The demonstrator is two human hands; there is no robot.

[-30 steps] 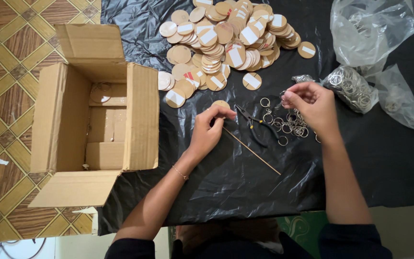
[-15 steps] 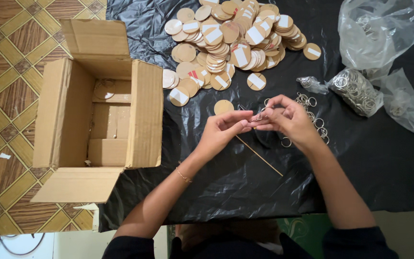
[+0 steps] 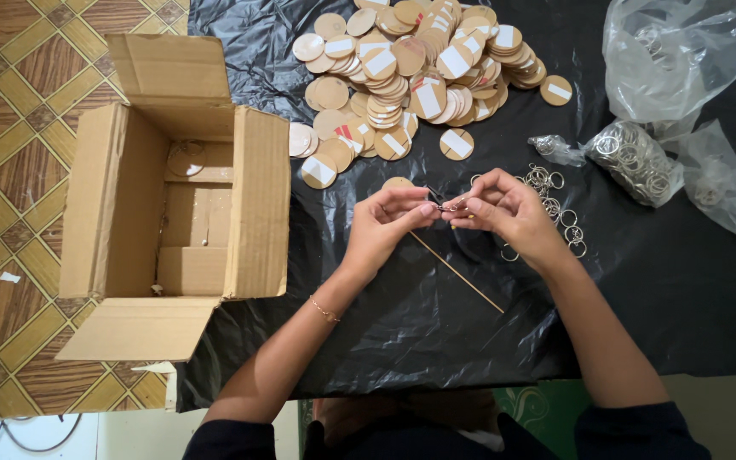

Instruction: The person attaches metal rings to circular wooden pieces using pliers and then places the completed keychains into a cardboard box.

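Both hands have drawn together since a moment ago. Left hand (image 3: 385,226) and right hand (image 3: 504,213) now meet fingertip to fingertip, pinching a small key ring (image 3: 446,206) between them above the black sheet (image 3: 641,290), just over a thin stick (image 3: 457,273), near the loose rings (image 3: 555,204).

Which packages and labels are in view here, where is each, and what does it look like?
Cardboard box: left, on the tiled floor, brown, flaps open.
Large clear bag: top right, crumpled.
Small clear bag: below it, full of metal rings.
White labels: rectangular, some with red, on the round wooden discs at top centre.
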